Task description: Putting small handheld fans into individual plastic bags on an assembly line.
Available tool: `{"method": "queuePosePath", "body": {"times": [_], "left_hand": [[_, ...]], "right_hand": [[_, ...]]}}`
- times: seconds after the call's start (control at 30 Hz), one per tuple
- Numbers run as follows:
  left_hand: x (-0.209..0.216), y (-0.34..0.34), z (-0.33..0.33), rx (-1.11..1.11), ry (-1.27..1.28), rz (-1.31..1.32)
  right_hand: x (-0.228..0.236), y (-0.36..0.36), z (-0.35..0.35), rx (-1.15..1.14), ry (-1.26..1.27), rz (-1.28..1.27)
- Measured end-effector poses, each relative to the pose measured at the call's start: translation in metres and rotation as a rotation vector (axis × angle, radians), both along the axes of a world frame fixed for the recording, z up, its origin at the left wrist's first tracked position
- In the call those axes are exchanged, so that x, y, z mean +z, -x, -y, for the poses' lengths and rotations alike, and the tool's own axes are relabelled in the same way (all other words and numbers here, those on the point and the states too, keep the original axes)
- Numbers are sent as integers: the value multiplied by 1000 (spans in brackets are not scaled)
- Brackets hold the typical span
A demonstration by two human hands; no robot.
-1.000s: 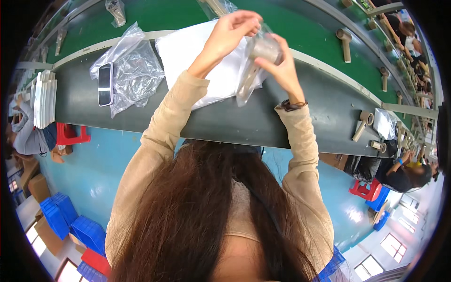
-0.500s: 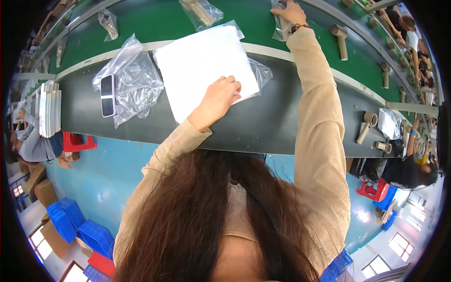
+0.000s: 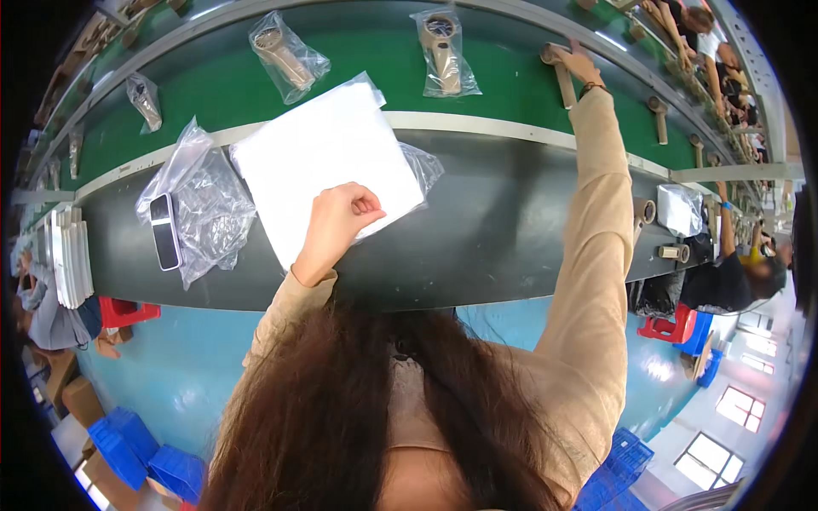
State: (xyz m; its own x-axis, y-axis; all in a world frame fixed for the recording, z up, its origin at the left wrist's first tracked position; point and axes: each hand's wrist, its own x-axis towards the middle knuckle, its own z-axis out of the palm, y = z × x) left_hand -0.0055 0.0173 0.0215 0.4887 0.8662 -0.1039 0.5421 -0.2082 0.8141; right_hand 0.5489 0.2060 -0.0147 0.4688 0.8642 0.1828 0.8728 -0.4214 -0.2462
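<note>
Right hand (image 3: 578,64) touches the tan handheld device (image 3: 563,85) on the green belt (image 3: 366,51); remotely, I cannot tell its grip | left hand (image 3: 336,221) curls over white sheets (image 3: 311,140), hold unclear | I judge an off-centre grasp at full reach could drop the device

Blue crates (image 3: 123,439) and red stools (image 3: 119,312) stand on the floor (image 3: 200,353).

1 beige handheld device (image 3: 563,81) | on green belt (image 3: 366,51) | white stack (image 3: 319,149) | flat

Tool (image 3: 565,85) tan; sheets (image 3: 311,149) wht; conv. belt (image 3: 366,64) grn; flr (image 3: 192,358) blu.
</note>
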Motion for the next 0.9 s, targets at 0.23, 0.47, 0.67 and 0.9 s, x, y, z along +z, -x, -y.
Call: {"method": "queuePosePath", "body": {"times": [0.23, 0.47, 0.67, 0.9], "left_hand": [[-24, 8, -21, 0, 264, 317], [-29, 8, -20, 61, 209, 247], [-28, 5, -18, 47, 142, 245], [-31, -2, -21, 12, 95, 276]], "right_hand": [[46, -19, -30, 249, 401, 313], [30, 17, -46, 418, 425, 201], [9, -7, -52, 396, 371, 132], [39, 6, -2, 436, 210, -225]]}}
